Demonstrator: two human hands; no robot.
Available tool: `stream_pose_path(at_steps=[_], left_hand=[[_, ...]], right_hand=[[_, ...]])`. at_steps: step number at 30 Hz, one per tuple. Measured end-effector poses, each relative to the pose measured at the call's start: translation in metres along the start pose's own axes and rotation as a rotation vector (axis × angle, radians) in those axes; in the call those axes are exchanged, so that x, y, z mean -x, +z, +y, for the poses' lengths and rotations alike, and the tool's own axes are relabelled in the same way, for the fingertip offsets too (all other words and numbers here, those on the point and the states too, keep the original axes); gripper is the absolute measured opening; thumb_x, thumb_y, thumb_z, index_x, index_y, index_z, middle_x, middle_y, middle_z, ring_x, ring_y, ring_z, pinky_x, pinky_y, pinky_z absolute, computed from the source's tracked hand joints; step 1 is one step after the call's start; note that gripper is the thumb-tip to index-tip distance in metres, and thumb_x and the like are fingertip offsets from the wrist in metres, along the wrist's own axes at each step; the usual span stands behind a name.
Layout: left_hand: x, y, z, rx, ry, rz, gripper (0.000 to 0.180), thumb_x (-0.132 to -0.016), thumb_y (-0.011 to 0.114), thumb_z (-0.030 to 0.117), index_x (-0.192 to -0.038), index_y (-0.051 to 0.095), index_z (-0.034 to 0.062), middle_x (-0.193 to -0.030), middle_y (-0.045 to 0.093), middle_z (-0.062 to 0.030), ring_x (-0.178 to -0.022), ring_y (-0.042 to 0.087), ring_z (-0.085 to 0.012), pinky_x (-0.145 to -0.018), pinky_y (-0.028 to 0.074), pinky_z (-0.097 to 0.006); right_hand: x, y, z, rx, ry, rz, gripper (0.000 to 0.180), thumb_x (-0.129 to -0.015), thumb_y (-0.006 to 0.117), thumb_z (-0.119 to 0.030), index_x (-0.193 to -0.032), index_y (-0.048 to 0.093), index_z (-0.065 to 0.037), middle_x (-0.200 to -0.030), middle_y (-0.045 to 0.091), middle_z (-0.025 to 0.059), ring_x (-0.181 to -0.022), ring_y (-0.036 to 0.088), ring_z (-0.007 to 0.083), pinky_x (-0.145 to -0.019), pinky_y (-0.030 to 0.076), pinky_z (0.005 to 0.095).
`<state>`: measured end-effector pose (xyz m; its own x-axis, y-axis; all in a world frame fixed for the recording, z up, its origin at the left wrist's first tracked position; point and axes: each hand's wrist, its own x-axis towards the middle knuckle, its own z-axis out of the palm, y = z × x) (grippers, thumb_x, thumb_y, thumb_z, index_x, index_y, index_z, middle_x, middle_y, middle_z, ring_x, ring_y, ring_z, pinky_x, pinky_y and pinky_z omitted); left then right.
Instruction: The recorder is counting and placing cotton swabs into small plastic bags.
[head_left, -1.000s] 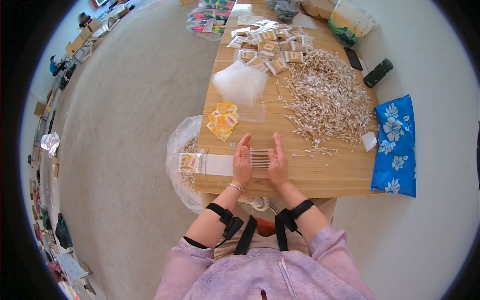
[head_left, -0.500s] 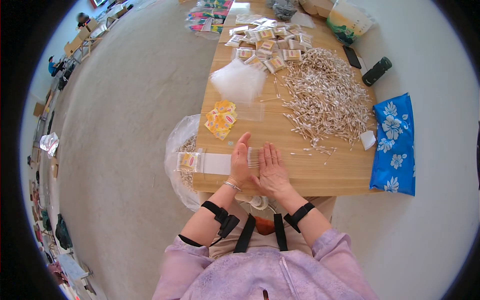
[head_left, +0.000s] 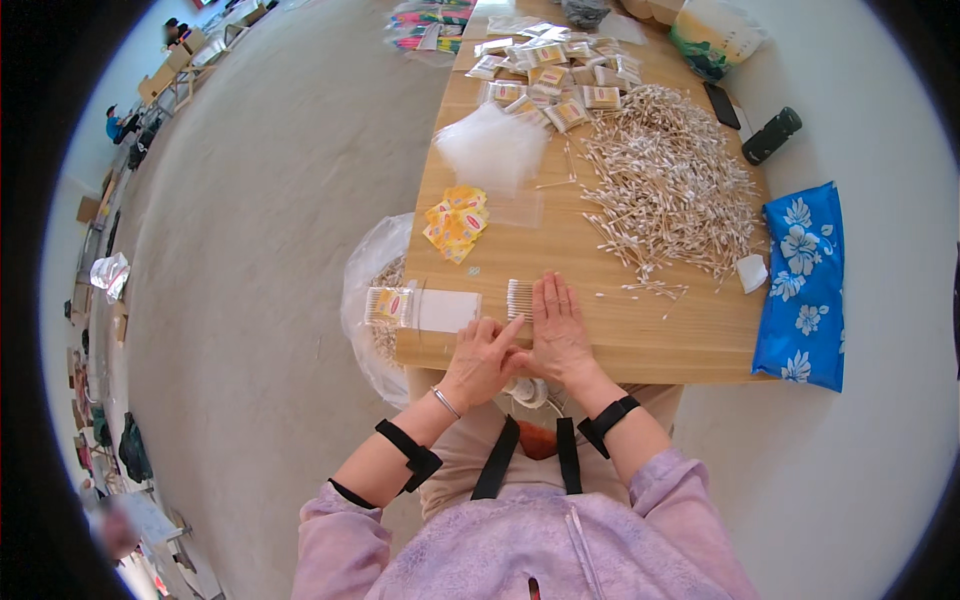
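A short row of cotton swabs lies side by side on the wooden table in front of me. My right hand rests flat along the right end of the row, fingers straight and together, covering part of it. My left hand is at the row's near side, index finger stretched toward the closest swabs and the other fingers loosely bent; it holds nothing. Left of it lies a white card strip. At the strip's far left end, over the table edge, is a clear packet of swabs with a yellow label.
A big heap of loose swabs covers the right. Yellow label cards, clear bags and filled packets lie beyond. A blue flowered pouch, black bottle and phone line the wall side. A plastic sack hangs left.
My left hand has come down from standing on edge against the row's left end to its near side, index finger now extended. My right hand stays flat at the right end. The view has shifted slightly.
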<state>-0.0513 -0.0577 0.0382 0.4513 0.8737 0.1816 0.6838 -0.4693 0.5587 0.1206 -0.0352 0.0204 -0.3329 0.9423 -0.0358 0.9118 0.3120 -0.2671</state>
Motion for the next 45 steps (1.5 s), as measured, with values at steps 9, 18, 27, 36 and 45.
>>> stream_pose_path(at_steps=[9, 18, 27, 36, 45], left_hand=[[-0.003, -0.002, 0.013, -0.134, -0.042, -0.123, 0.060, -0.087, 0.058, 0.037, -0.138, 0.041, 0.0123, -0.099, 0.049, -0.0110, -0.094, 0.046, -0.0276, -0.082, 0.034, -0.040], [-0.009, 0.003, 0.015, -0.188, -0.091, -0.134, 0.064, -0.086, 0.054, 0.047, -0.135, 0.040, 0.0084, -0.100, 0.049, -0.0103, -0.094, 0.048, -0.0256, -0.082, 0.033, -0.039], [-0.011, 0.001, 0.015, -0.178, -0.109, -0.187, 0.071, -0.086, 0.055, 0.047, -0.140, 0.034, 0.0067, -0.102, 0.050, -0.0126, -0.096, 0.048, -0.0285, -0.082, 0.035, -0.041], [-0.017, 0.002, 0.015, -0.222, -0.109, -0.151, 0.072, -0.085, 0.055, 0.050, -0.138, 0.036, 0.0041, -0.100, 0.053, -0.0120, -0.094, 0.051, -0.0270, -0.080, 0.036, -0.040], [-0.024, 0.007, 0.012, -0.162, -0.195, -0.167, 0.075, -0.087, 0.052, 0.053, -0.141, 0.033, 0.0046, -0.101, 0.056, -0.0145, -0.095, 0.053, -0.0288, -0.083, 0.037, -0.040]], right_hand=[[-0.001, 0.018, 0.007, 0.116, -0.061, 0.144, 0.107, -0.072, 0.063, -0.055, -0.144, 0.014, 0.007, -0.152, 0.012, 0.0238, -0.143, 0.009, 0.0342, -0.116, 0.007, 0.0442], [-0.001, 0.016, 0.007, 0.131, -0.058, 0.129, 0.099, -0.077, 0.057, -0.053, -0.143, 0.015, 0.007, -0.151, 0.013, 0.0242, -0.143, 0.010, 0.0349, -0.116, 0.008, 0.0443], [-0.001, 0.012, 0.006, 0.055, -0.065, 0.110, 0.098, -0.077, 0.055, -0.052, -0.143, 0.015, 0.008, -0.151, 0.013, 0.0242, -0.143, 0.009, 0.0352, -0.116, 0.008, 0.0438], [-0.001, 0.012, 0.007, 0.089, -0.064, 0.103, 0.096, -0.077, 0.053, -0.051, -0.143, 0.016, 0.008, -0.151, 0.012, 0.0249, -0.143, 0.008, 0.0361, -0.116, 0.007, 0.0442], [-0.002, 0.015, 0.007, 0.142, -0.049, 0.083, 0.094, -0.074, 0.054, -0.044, -0.143, 0.016, 0.008, -0.151, 0.012, 0.0251, -0.143, 0.008, 0.0359, -0.116, 0.007, 0.0448]])
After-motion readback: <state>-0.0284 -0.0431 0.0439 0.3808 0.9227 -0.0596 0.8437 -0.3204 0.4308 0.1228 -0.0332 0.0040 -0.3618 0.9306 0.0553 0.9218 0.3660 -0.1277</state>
